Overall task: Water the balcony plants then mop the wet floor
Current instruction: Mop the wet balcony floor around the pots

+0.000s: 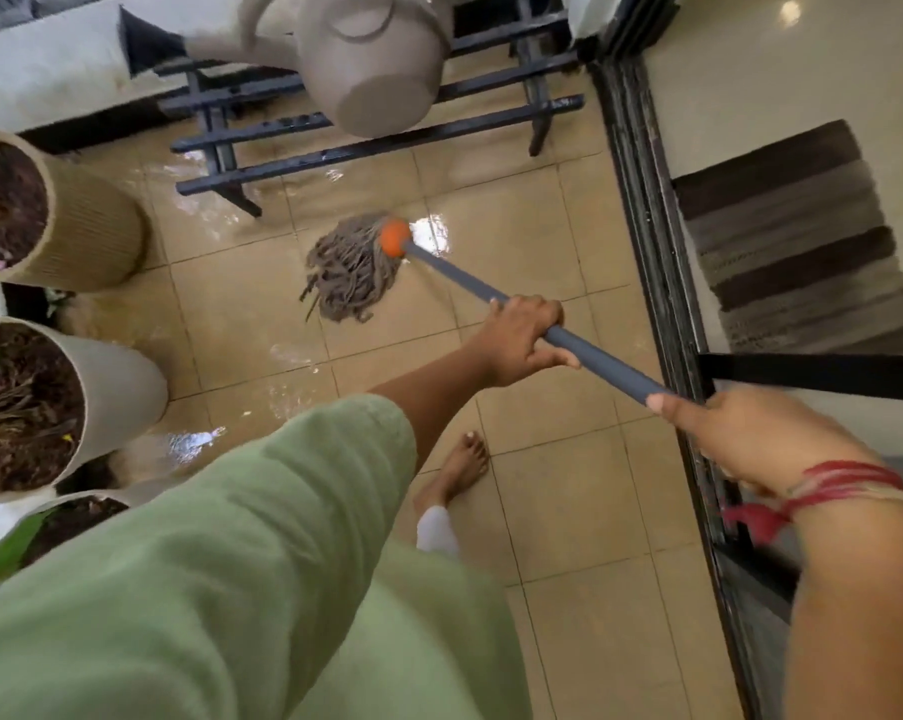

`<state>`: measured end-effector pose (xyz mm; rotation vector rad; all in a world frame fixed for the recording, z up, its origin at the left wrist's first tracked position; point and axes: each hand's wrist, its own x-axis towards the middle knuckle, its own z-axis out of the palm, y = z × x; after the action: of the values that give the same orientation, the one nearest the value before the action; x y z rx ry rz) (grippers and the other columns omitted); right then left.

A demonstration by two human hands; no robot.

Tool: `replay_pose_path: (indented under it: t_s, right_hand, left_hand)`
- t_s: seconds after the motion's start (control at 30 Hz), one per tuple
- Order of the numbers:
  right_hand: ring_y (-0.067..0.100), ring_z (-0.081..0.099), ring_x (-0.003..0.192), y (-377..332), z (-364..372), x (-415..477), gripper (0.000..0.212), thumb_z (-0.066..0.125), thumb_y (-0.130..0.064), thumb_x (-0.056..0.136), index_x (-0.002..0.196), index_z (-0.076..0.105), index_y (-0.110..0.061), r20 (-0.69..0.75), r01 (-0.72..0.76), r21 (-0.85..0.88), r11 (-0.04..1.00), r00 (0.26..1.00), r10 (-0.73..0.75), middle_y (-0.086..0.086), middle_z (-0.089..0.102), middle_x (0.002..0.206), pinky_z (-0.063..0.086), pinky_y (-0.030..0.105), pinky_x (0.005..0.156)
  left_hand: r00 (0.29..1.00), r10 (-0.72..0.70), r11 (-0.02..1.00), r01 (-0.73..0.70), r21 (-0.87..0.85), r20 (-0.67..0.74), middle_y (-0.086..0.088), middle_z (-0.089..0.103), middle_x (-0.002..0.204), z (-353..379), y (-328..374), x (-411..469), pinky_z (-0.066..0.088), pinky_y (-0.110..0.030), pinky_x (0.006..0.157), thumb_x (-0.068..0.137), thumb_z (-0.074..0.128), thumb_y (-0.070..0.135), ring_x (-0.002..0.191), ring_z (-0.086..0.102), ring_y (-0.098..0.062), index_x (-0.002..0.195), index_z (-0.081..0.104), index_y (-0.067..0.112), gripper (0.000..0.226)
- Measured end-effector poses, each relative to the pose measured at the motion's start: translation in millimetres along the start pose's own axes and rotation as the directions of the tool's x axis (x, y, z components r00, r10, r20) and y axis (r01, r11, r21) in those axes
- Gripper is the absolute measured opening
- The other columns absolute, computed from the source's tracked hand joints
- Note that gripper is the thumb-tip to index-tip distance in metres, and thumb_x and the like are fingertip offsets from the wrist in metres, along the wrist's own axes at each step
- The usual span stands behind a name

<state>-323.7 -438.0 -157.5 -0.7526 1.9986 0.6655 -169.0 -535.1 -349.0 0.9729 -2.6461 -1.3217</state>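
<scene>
A string mop head (353, 272) with an orange collar lies flat on the wet beige floor tiles (553, 491). Its grey mop handle (459, 277) slants back toward me. My left hand (522, 340) grips the handle partway down. My right hand (740, 433), with red thread at the wrist, holds the handle's upper end near the door track. Puddles shine on the tiles left of the mop and beside the pots. A beige watering can (366, 59) stands on a dark slatted rack (491, 122) at the back. Several potted plants (28, 210) line the left side.
A black sliding-door track (662, 283) runs along the right, with a striped brown doormat (797, 241) on the indoor floor beyond it. My bare foot (465, 462) stands on a tile behind the mop. A white parapet wall (44, 70) closes the back left.
</scene>
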Motion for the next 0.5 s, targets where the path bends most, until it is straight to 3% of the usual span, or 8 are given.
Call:
replay_pose_path:
  t_s: [0.1,0.23,0.33,0.4,0.5]
  right_hand:
    - [0.021,0.047,0.056,38.0,11.9,-12.5,0.063,0.033,-0.066,0.086,0.073,0.052,-0.008,0.009,-0.079,0.216,0.973,0.997,0.079,0.010,0.052,0.065,0.037,0.029,0.057]
    - [0.016,0.040,0.054,70.5,41.6,-38.2,0.060,0.030,-0.068,0.084,0.064,0.044,-0.014,0.013,-0.151,0.313,0.938,0.988,0.154,0.007,0.046,0.062,0.034,0.029,0.058]
    - [0.016,0.044,0.050,73.7,62.5,-59.7,0.062,0.028,-0.065,0.086,0.060,0.047,-0.012,0.040,-0.196,0.324,0.926,0.980,0.194,0.007,0.050,0.055,0.032,0.026,0.054]
    - [0.017,0.048,0.051,63.2,75.4,-73.4,0.062,0.028,-0.063,0.089,0.064,0.052,-0.012,0.056,-0.215,0.282,0.935,0.977,0.208,0.007,0.054,0.057,0.033,0.025,0.052]
    - [0.018,0.051,0.057,30.4,94.1,-88.6,0.061,0.026,-0.060,0.092,0.073,0.058,-0.011,0.041,-0.187,0.197,0.962,0.982,0.183,0.005,0.058,0.064,0.037,0.027,0.055]
  left_hand:
    - [0.974,0.119,0.988,-0.136,0.076,0.195,-0.004,0.052,0.099,9.7,32.5,34.3,0.034,-0.044,0.090,0.061,0.010,0.094,0.094,0.047,-0.020,0.106,0.054,0.012,0.103]
    - [0.886,0.236,0.953,-0.292,0.084,0.400,-0.006,0.055,0.106,29.6,73.7,48.4,0.033,-0.042,0.093,0.062,0.015,0.092,0.102,0.047,-0.022,0.112,0.053,0.011,0.102]
    - [0.811,0.243,0.930,-0.350,0.108,0.532,-0.008,0.054,0.116,43.3,87.5,35.1,0.032,-0.047,0.102,0.083,0.039,0.073,0.112,0.045,-0.024,0.123,0.050,0.011,0.074]
    - [0.803,0.242,0.927,-0.357,0.114,0.545,-0.008,0.054,0.120,47.5,80.9,14.5,0.030,-0.051,0.104,0.087,0.048,0.062,0.116,0.044,-0.025,0.125,0.050,0.012,0.064]
    - [0.830,0.269,0.933,-0.350,0.081,0.489,-0.006,0.055,0.113,34.5,55.4,-23.9,0.032,-0.051,0.102,0.080,0.037,0.077,0.112,0.046,-0.025,0.118,0.052,0.013,0.075]
